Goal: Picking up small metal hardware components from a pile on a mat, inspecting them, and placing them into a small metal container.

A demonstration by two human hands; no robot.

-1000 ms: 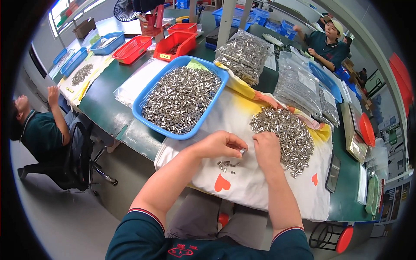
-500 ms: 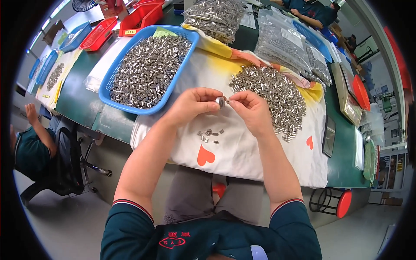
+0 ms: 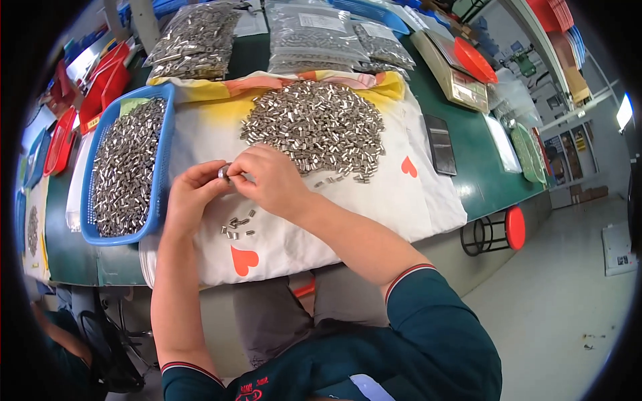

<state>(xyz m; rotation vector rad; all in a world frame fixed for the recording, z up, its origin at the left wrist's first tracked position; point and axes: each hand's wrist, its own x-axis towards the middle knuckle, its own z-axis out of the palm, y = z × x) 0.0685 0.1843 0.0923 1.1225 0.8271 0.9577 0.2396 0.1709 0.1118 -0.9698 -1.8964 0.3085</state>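
Observation:
Over the white cloth (image 3: 321,227), my left hand (image 3: 190,194) pinches a small round silver metal piece (image 3: 223,172) between thumb and fingers. My right hand (image 3: 271,177) meets it there, its fingertips closed together against the piece; whatever they grip is hidden. Below the hands lie several loose short metal sleeves (image 3: 237,223). Behind my right hand spreads a big heap of the same kind of sleeves (image 3: 317,127). To the left, a blue plastic basket (image 3: 168,134) is filled with similar small metal parts.
Filled clear bags (image 3: 314,37) stand behind the cloth. On the green table (image 3: 491,177), to the right, are a dark flat phone-like object (image 3: 440,144), a scale (image 3: 461,83) and a green basket (image 3: 528,154). A red stool (image 3: 513,227) is at right; another person sits at lower left.
The view has swung right, so the table sits further left in the picture. My right hand has turned and closed in over the round piece, which my left hand still holds.

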